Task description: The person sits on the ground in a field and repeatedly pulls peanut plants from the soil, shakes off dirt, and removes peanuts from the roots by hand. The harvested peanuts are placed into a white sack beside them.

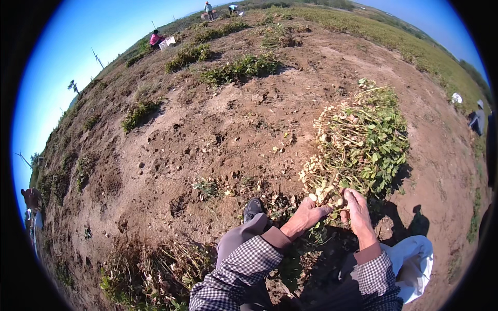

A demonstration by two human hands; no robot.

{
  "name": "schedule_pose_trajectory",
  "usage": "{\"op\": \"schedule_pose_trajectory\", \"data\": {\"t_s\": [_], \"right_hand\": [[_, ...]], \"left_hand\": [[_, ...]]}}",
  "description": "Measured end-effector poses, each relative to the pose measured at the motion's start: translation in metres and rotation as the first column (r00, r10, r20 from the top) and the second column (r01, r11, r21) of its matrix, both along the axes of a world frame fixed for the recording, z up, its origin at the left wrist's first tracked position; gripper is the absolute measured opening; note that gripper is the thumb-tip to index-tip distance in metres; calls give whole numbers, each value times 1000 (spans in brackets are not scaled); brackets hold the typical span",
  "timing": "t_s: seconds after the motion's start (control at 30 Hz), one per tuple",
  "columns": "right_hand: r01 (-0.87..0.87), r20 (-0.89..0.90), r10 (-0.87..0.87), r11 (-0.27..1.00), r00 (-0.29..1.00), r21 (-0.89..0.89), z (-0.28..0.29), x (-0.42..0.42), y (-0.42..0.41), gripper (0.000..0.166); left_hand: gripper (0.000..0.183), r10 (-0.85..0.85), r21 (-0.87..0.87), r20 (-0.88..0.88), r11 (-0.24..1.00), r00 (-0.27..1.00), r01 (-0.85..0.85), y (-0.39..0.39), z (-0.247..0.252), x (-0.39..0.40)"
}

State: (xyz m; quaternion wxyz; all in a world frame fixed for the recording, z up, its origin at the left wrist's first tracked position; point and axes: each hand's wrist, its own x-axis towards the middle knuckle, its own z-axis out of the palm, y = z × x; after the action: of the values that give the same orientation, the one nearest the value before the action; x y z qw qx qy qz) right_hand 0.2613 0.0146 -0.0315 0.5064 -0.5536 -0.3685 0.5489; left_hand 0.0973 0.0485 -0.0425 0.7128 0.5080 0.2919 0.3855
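Note:
A heap of uprooted peanut plants [362,144] lies on the soil in front of me to the right, its pods and roots to the left and its green leaves to the right. At the heap's near end my left hand [307,215] has its fingers closed on a cluster of peanut pods [323,194]. Close beside it, my right hand [356,212] pinches the same cluster from the right. Some of the fingertips are hidden among pods and stems.
Beside my right sleeve lies a white sack [418,264]. Another pile of pulled plants [155,272] is at the lower left, near my shoe [253,208]. Low green plants [243,69] stand farther off. Several people are in the distance, one beside a pale crate [167,43].

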Motion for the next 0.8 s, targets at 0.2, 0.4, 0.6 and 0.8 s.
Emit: {"op": "schedule_pose_trajectory", "data": {"t_s": [0.2,0.4,0.6,0.8], "right_hand": [[-56,79,51,996,996,69,-10,-10,-2,28],[-246,829,-95,931,551,270,1,-9,4,22],[-272,507,55,891,860,364,23,3,-20,29],[58,-594,59,983,803,176,25,20,-24,27]], "left_hand": [[29,-59,-8,14,998,998,59,1,-10,5],[29,42,235,-216,972,975,10,10,-26,1],[26,161,-17,-87,986,983,-163,13,-9,-12],[19,318,71,-41,947,947,-315,25,-18,-16]]}}
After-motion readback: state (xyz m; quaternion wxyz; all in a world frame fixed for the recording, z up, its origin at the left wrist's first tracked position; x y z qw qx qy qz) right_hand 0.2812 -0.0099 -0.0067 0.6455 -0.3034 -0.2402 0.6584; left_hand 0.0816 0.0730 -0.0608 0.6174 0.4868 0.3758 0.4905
